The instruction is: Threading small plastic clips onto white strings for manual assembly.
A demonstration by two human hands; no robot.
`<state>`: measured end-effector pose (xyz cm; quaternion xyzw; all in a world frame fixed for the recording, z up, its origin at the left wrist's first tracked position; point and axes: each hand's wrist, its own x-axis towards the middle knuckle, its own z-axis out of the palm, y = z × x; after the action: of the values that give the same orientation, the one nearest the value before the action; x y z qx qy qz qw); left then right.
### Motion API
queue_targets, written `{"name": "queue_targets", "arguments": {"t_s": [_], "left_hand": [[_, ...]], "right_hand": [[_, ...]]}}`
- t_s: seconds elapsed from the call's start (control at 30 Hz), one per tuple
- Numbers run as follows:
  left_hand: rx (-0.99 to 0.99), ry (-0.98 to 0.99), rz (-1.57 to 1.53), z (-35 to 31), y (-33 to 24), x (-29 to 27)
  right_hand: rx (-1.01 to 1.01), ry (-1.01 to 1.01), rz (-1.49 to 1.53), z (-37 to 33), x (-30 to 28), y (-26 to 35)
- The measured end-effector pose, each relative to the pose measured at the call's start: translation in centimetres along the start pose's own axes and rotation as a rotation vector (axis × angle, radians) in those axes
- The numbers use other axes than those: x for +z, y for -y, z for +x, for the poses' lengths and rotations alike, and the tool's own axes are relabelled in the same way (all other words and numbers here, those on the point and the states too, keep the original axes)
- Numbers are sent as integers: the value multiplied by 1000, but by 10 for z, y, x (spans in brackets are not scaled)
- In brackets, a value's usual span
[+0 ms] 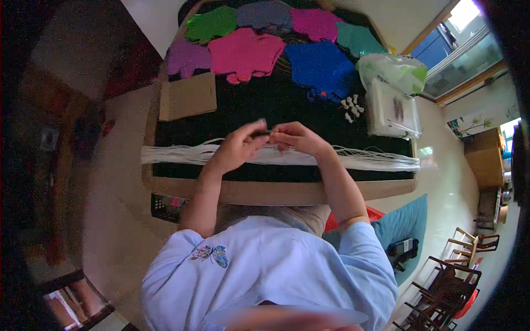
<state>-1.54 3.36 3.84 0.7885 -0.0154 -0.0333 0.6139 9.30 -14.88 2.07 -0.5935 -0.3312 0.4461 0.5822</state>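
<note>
A long bundle of white cords [381,161] stretches from side to side over the near part of the dark tabletop [251,118]. Just above its middle, my left hand [242,145] is smeared by motion, with its fingers bent toward the other hand. My right hand [301,139] has thumb and fingertips pressed together close beside it. Something small and dark shows between the two hands, too blurred to name. Both hands hide part of the cords behind them.
Folded cloth pieces, among them a pink one [245,53] and a blue one [319,67], lie at the far side. Cardboard [189,96] lies at left. Small white pieces [351,107] sit near a clear plastic bag [393,74] and a white package [392,113] at right.
</note>
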Motion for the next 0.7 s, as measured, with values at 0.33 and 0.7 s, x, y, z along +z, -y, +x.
{"name": "queue_targets", "arguments": {"t_s": [0.33,0.7], "left_hand": [[56,-197,-275,6,1,10],[83,-185,66,10,-3,28]], "right_hand": [[-32,-47,10,-3,2,9],[-51,-88,-28,-1,0,0]]}}
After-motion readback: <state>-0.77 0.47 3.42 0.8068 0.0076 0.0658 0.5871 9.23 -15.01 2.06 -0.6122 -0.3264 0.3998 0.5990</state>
